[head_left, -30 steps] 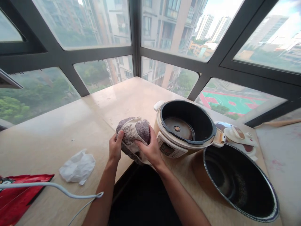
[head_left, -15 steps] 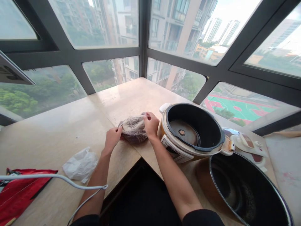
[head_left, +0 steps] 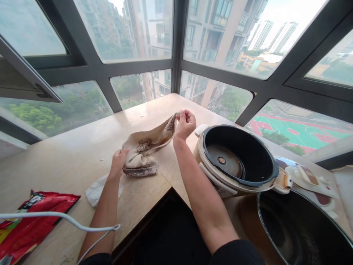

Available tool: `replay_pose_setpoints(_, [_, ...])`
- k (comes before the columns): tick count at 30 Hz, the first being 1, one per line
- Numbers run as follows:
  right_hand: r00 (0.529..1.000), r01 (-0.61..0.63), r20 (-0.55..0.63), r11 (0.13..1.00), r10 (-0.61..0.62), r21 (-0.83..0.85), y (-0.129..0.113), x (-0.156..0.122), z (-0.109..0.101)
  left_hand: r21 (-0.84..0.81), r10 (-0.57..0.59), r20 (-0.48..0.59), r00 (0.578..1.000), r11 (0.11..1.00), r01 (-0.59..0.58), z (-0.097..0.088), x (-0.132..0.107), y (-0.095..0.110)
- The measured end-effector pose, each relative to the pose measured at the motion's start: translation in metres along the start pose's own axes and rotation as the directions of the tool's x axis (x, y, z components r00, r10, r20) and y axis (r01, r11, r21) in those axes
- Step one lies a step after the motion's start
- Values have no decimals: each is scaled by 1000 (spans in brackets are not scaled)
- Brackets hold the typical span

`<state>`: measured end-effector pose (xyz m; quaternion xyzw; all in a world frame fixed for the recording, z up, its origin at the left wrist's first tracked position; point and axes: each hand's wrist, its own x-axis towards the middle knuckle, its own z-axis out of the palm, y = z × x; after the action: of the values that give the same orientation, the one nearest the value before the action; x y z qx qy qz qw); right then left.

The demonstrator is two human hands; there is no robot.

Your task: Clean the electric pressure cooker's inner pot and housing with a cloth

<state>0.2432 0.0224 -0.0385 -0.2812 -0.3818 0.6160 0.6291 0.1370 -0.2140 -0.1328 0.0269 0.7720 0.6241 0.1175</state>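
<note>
A beige and brown patterned towel (head_left: 145, 149) stretches over the wooden counter (head_left: 82, 158) between both hands. My left hand (head_left: 118, 162) grips its lower left end close to the counter. My right hand (head_left: 185, 123) pinches the upper right corner and holds it raised. An open rice cooker (head_left: 237, 162), with its dark well bare, stands just right of my right forearm.
A dark inner pot (head_left: 300, 228) sits at the lower right, beside the cooker's hinged lid (head_left: 306, 176). A crumpled white plastic bag (head_left: 96, 187) lies by my left wrist. A red packet (head_left: 30, 221) and a white cable (head_left: 63, 219) lie at the lower left. Windows enclose the corner.
The towel was a bundle held in both hands, then was set on the counter. Now my right hand has lifted one corner up and right, spreading it out.
</note>
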Motion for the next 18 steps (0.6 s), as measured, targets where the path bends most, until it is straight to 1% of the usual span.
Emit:
replay_pose_setpoints(1, [999, 33, 28, 999, -33, 15, 0, 7, 10, 29, -27, 93, 995, 999, 24, -3, -6, 1])
replay_pose_setpoints(2, [992, 83, 93, 997, -83, 4, 1, 13, 20, 66, -44, 201, 979, 997, 31, -5, -12, 3])
replay_pose_setpoints(3, [973, 148, 183, 989, -141, -24, 0, 18, 27, 117, -55, 314, 948, 993, 19, -6, -18, 5])
replay_pose_setpoints(4, [941, 216, 278, 974, -190, -65, 0, 21, 33, 184, -69, 414, 908, 983, -9, -6, -22, 8])
replay_pose_setpoints(5, [907, 275, 361, 955, -219, -114, -1, 22, 36, 262, -86, 486, 870, 964, -51, -4, -26, 12])
replay_pose_setpoints(6, [879, 314, 423, 934, -220, -167, -2, 21, 36, 341, -95, 516, 851, 935, -103, 0, -29, 15])
replay_pose_setpoints(7, [864, 329, 464, 917, -196, -225, -2, 18, 34, 411, -77, 506, 859, 897, -161, 5, -30, 18])
replay_pose_setpoints(8, [860, 318, 488, 905, -150, -283, -1, 13, 29, 468, -35, 473, 880, 857, -217, 12, -31, 21])
replay_pose_setpoints(9, [863, 279, 498, 899, -81, -337, 0, 7, 22, 512, 23, 444, 896, 815, -274, 20, -31, 23])
replay_pose_setpoints(10, [865, 225, 502, 896, -3, -382, 3, 1, 14, 543, 88, 434, 897, 769, -338, 30, -31, 25])
replay_pose_setpoints(11, [863, 167, 500, 893, 72, -417, 8, -6, 5, 564, 136, 460, 878, 719, -406, 40, -30, 26])
replay_pose_setpoints(13, [864, 51, 463, 883, 195, -467, 20, -19, -16, 577, 142, 559, 817, 641, -506, 60, -28, 25])
replay_pose_setpoints(14, [869, 9, 437, 875, 233, -485, 26, -25, -27, 577, 121, 594, 795, 625, -526, 69, -27, 25])
replay_pose_setpoints(15, [873, -27, 409, 865, 264, -500, 33, -31, -38, 579, 100, 605, 790, 626, -522, 77, -25, 24])
replay_pose_setpoints(18, [880, -133, 330, 842, 343, -522, 50, -49, -70, 560, 80, 585, 807, 680, -473, 94, -21, 26])
